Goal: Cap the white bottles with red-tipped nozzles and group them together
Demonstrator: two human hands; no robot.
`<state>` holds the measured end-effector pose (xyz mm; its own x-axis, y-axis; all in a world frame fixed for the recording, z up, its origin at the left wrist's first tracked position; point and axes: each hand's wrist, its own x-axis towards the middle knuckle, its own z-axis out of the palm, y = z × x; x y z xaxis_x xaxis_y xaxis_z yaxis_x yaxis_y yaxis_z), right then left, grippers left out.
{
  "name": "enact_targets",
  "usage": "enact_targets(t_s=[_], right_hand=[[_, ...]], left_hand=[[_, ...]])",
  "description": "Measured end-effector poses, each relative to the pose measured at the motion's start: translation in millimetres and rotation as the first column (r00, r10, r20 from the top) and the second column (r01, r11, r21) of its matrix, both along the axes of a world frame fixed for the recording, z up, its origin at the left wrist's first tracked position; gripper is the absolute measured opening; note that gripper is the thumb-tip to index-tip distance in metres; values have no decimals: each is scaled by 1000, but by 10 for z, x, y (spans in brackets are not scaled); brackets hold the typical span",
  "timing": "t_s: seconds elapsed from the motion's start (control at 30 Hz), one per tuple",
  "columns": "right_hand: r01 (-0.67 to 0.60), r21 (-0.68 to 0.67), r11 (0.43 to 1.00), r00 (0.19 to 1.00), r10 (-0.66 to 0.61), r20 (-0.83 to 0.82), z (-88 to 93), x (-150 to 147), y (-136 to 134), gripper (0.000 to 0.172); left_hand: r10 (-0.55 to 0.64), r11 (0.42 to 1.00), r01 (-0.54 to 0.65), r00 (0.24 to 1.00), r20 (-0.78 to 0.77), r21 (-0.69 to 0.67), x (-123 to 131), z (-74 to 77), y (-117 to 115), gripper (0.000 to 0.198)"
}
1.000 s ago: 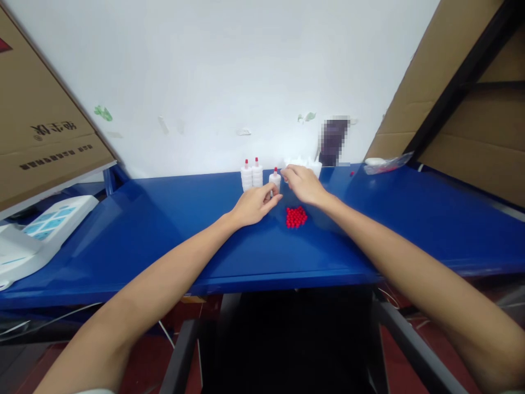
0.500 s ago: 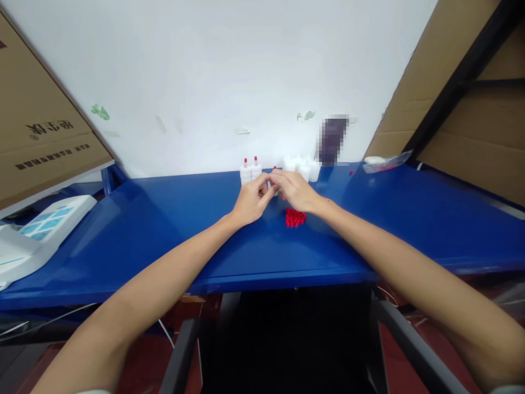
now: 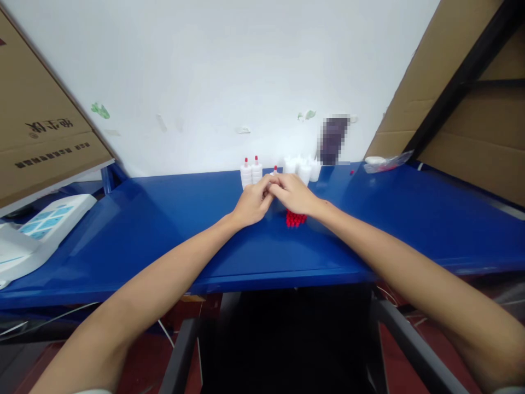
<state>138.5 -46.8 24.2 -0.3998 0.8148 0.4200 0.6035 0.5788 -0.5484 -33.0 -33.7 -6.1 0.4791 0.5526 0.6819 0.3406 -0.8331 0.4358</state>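
Observation:
My left hand and my right hand meet fingertip to fingertip above the blue table, both closed around a small white bottle whose red tip just shows above the fingers. A heap of small red caps lies just under my right hand. Two capped white bottles stand behind my left hand, near the wall. A group of white bottles without red caps stands behind my right hand.
A white machine with blue buttons sits at the left end of the table under a cardboard box. A clear plastic bag lies at the back right beside cardboard and a black shelf frame. A lone red cap lies near it.
My right hand has drawn back from the uncapped bottles toward my left hand. Both hands now close together on one small bottle over the red caps.

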Motion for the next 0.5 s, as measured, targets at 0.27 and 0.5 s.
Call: enact_targets(t_s=[0.27, 0.5], right_hand=[[37, 50, 998, 999, -36, -25, 30, -16, -35, 31], [72, 94, 993, 996, -67, -52, 17, -20, -20, 24]], left_hand=[[40, 997, -40, 999, 15, 58, 18, -6, -23, 23], [75, 989, -78, 997, 28, 122, 14, -24, 3, 23]])
